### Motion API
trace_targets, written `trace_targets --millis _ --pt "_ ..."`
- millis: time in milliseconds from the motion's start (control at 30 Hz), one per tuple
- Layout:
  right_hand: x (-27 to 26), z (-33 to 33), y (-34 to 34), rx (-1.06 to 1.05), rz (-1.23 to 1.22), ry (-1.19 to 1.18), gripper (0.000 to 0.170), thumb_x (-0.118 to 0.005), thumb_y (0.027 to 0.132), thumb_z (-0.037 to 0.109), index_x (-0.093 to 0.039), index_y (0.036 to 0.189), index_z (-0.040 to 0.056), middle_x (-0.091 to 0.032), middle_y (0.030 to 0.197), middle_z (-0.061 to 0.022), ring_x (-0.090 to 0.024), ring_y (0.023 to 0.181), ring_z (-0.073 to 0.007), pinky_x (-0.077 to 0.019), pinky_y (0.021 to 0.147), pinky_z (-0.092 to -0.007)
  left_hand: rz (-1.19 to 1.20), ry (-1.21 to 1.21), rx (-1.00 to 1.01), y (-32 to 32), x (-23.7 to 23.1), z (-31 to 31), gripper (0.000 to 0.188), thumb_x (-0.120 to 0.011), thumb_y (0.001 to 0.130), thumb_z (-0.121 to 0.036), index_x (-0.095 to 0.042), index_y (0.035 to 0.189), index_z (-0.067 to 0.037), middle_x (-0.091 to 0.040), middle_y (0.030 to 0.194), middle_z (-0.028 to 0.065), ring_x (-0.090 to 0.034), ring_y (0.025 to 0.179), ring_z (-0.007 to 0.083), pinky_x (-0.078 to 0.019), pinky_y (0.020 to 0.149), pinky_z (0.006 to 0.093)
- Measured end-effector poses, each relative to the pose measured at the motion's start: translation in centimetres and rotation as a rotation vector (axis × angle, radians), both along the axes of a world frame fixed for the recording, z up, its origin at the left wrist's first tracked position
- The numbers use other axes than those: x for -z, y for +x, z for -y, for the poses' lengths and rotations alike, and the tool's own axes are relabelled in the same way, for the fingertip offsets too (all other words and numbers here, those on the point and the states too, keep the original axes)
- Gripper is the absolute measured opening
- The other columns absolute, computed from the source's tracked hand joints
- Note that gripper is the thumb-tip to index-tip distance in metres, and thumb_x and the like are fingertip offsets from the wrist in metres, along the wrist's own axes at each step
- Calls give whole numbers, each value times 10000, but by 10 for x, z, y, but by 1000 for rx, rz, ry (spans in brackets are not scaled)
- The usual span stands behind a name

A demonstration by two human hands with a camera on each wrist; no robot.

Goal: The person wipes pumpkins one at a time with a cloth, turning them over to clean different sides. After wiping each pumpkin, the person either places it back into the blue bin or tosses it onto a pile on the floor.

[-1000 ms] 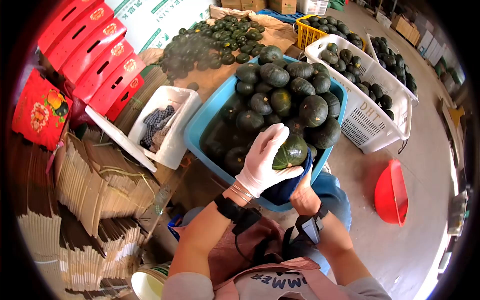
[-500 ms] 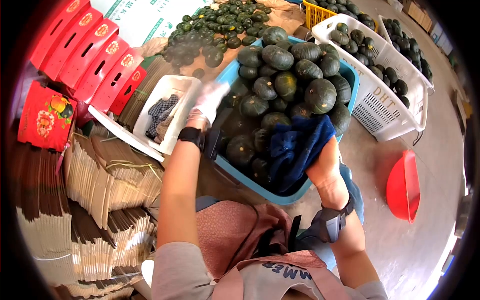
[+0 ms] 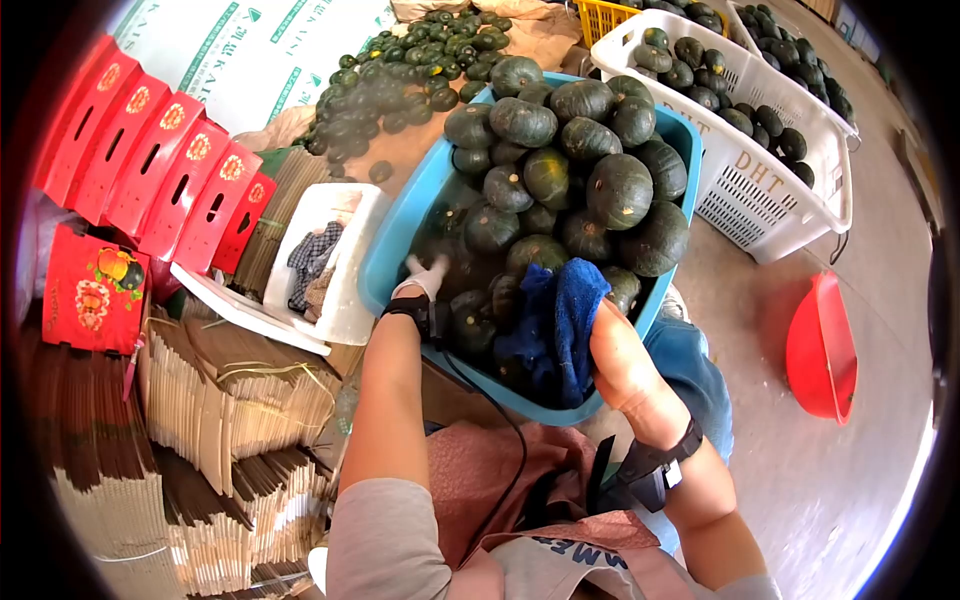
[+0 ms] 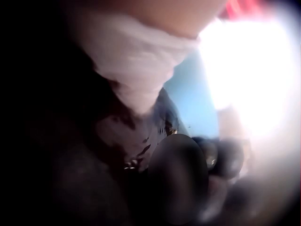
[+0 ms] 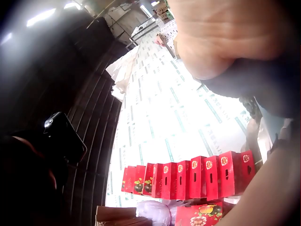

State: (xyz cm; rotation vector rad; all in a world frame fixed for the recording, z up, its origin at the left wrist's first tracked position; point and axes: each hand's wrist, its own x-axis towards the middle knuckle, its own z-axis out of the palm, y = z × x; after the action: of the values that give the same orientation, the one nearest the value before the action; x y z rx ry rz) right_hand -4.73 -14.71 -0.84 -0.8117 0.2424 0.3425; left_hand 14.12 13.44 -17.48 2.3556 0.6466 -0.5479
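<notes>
My left hand (image 3: 425,278), in a white glove, reaches into dark water at the left side of a blue tub (image 3: 385,255). Its fingers are mostly under the surface, and I cannot tell whether they grip anything. In the left wrist view the glove (image 4: 136,61) runs down into the water. My bare right hand (image 3: 625,355) holds a wet-looking blue cloth (image 3: 572,320) over the tub's near right part, its fingertips hidden by the cloth. Dark green pumpkins (image 3: 620,190) heap up in the tub, beyond and beside the cloth.
A white foam box (image 3: 350,290) with cloths inside stands left of the tub, near red cartons (image 3: 160,165) and stacked flat cardboard (image 3: 240,410). White crates (image 3: 770,200) of pumpkins and a red basin (image 3: 820,345) are on the right. More pumpkins (image 3: 440,50) lie behind.
My left hand has left the pumpkin it held against the cloth, swung left over the tub's side, and dipped into the water. The right hand keeps the cloth, which now hangs over the pumpkins.
</notes>
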Motion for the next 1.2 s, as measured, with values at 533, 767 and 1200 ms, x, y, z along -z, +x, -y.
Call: trace_targets --millis 533,767,1200 --pt "19 -14 29 183 -19 64 395 -546 957 491 -591 1064 114 -586 918 6 -548 775 -109 -476 671 -291 494 19 249 -54 -97 19 1075 -890 518 -5 -249 1374 -110 -537 1187 205 -546 1072 309 -470 946 419" --pt "53 -22 65 225 -19 198 627 -417 972 578 -494 1376 106 -592 1303 -58 -582 1127 -226 -470 989 -399 719 -926 343 -108 -163 78 975 -801 579 106 -268 1369 -99 -527 1188 167 -563 1066 255 -500 935 402" --pt "24 -20 50 247 478 -1335 424 -502 886 369 -661 947 -20 -633 908 -326 -624 905 -465 -521 836 -511 903 -434 420 -122 -133 131 418 -775 742 -94 -602 1116 -26 -679 1007 71 -636 890 154 -521 826 313"
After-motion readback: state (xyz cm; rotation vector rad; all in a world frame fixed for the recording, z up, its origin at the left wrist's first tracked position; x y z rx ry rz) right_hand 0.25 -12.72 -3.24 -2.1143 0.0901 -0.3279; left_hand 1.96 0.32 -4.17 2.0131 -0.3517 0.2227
